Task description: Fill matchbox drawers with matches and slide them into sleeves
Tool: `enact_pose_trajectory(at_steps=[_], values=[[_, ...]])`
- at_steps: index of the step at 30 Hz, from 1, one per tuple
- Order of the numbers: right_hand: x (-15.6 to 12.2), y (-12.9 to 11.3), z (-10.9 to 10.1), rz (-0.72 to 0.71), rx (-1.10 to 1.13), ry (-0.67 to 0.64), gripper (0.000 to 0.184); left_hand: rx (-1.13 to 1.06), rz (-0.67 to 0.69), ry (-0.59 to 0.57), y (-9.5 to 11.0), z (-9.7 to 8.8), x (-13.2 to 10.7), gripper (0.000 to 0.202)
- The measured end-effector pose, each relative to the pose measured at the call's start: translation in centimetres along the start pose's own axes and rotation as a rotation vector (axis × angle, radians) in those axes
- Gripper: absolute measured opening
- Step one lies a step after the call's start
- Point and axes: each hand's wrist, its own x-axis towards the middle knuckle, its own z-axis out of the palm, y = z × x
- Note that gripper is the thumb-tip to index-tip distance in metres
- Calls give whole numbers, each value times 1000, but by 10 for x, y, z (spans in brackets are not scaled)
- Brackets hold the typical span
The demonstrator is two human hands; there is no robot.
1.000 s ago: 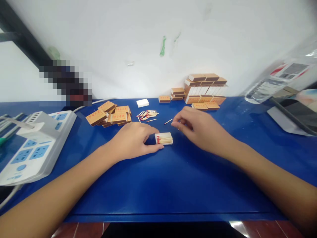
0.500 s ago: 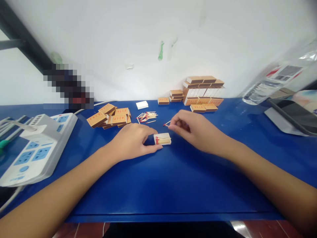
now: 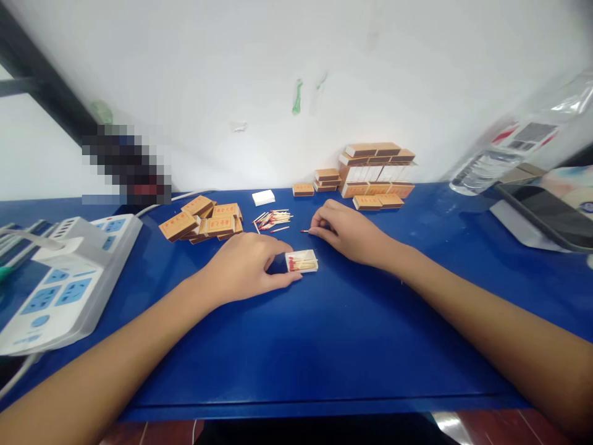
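My left hand (image 3: 245, 266) rests on the table, its thumb and index finger gripping a small white matchbox tray (image 3: 310, 254) at the left end. Inside the tray lie several red-headed matches (image 3: 303, 264). Just beyond and right of it, my right hand (image 3: 343, 227) pinches a single match (image 3: 305, 231), whose red head points left; the rest of the stick is hidden by the fingers. A loose pile of matches (image 3: 275, 218) lies on the table beyond my left hand, near a white box piece (image 3: 264, 197).
Closed matchboxes (image 3: 204, 219) are heaped at left. More stand in a stack (image 3: 377, 170) against the wall, with a few beside it. A white power strip (image 3: 78, 284) is at far left; a plastic bottle (image 3: 486, 167) and a phone (image 3: 551, 210) are at right.
My right hand has shifted slightly left and away from me, and the match at its fingertips now points straight left. My left hand and the tray stay as they were.
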Motion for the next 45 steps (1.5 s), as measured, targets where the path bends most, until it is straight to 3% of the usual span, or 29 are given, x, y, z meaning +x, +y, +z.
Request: enact_pose_trajectory(at_steps=[5,9,17,26,34,38,41,45], values=[[-11,-25,-9,-68,130,65,14,-2,-27,-10,2,-1,0,31],[-26,-49,-16,-105,101,-105,12,-6,-47,-25,3,-1,0,31],[-28,-49,-19,-80,-4,-169,12,0,-37,-16,1,1,1,32],[-25,-49,-7,-75,87,-40,8,-10,-16,13,-2,-1,0,31],[-22,-33,-18,-128,2,330,16,-44,-36,89,-7,-5,0,33],[-22,-29,-17,-124,-18,339,15,-61,-10,45,-7,-8,0,28],[-22,-29,-16,-116,-13,323,15,-36,-25,113,-6,-10,0,31],[-21,-28,-16,-100,-18,318,17,-35,-5,59,-3,-12,-1,30]])
